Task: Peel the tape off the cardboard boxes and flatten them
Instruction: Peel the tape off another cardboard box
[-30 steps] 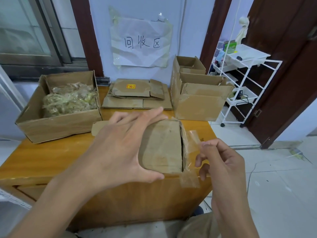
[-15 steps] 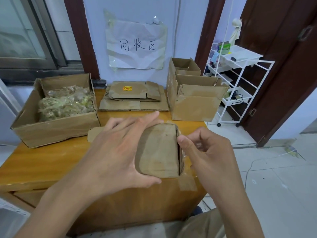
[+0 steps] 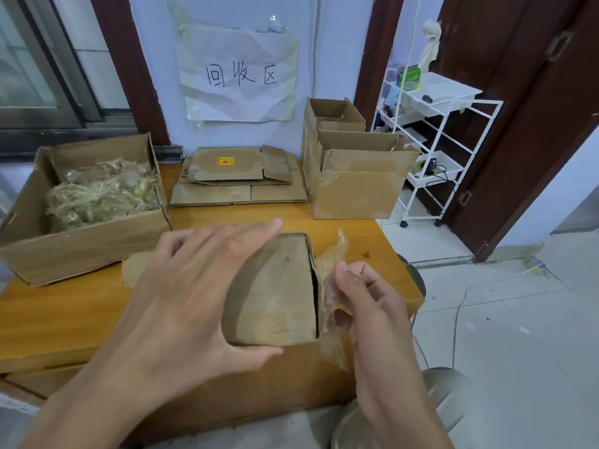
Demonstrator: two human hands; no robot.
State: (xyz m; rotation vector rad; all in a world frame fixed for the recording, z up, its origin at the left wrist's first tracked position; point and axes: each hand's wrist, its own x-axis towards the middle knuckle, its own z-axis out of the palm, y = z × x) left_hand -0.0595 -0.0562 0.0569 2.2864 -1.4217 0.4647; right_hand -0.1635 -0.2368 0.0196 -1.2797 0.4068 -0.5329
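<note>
A small brown cardboard box [image 3: 275,290] rests at the front edge of the wooden table [image 3: 64,315]. My left hand [image 3: 191,296] lies spread over its left side, thumb under the near edge and fingers along the far edge, holding it. My right hand [image 3: 363,296] is at the box's right end and pinches a strip of clear tape [image 3: 334,257] that stands partly loose from the end flap. More tape hangs below the box's near right corner.
A large open box [image 3: 81,241] full of crumpled tape sits at the left. Flattened cardboard [image 3: 240,179] lies at the back centre. Two open boxes [image 3: 353,186] stand at the back right. A white wire rack [image 3: 434,131] stands beyond the table.
My right hand went in to the box's right end, took hold of the tape and now draws it away to the right. The left hand stays on the box.
</note>
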